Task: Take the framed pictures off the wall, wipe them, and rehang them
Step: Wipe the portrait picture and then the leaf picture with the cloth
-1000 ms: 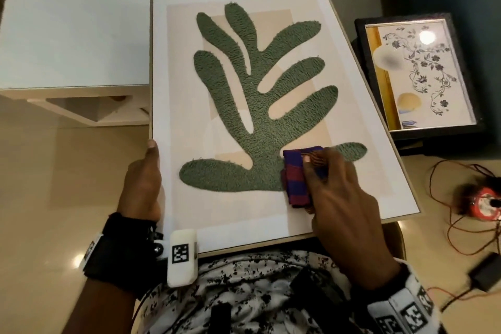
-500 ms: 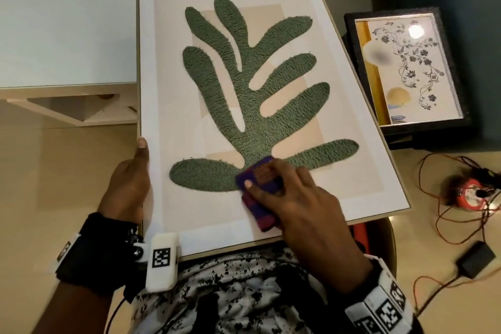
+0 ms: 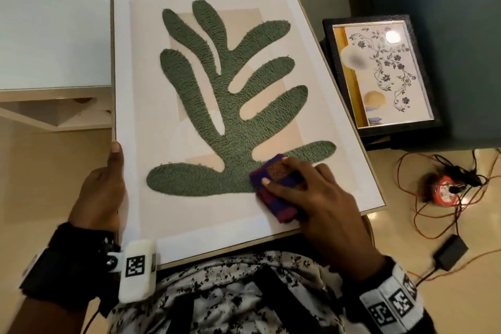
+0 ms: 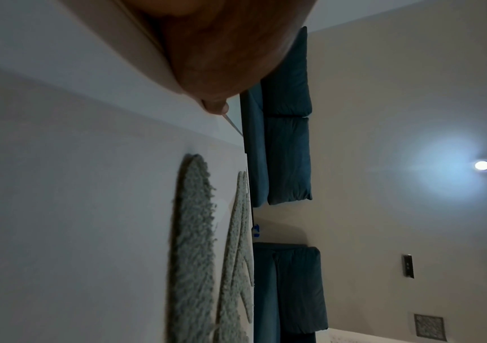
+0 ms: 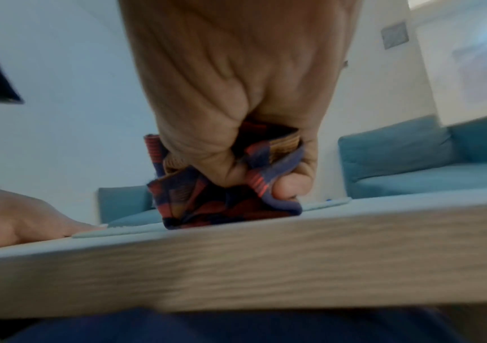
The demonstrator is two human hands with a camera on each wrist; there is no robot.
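Your right hand, bunched around the striped cloth, has slid left from the leaf picture's lower right onto the green stem. The picture rests on your lap, your left hand gripping its edge, so wiping is underway and rehanging is yet to come.

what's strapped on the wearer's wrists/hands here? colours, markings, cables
Left hand: bare, with a black fuzzy wrist strap carrying a white rounded camera pod that bears a black square fiducial tag; a thin black cable trails from it. Right hand: bare, with a white wristband printed with black fiducial tags.
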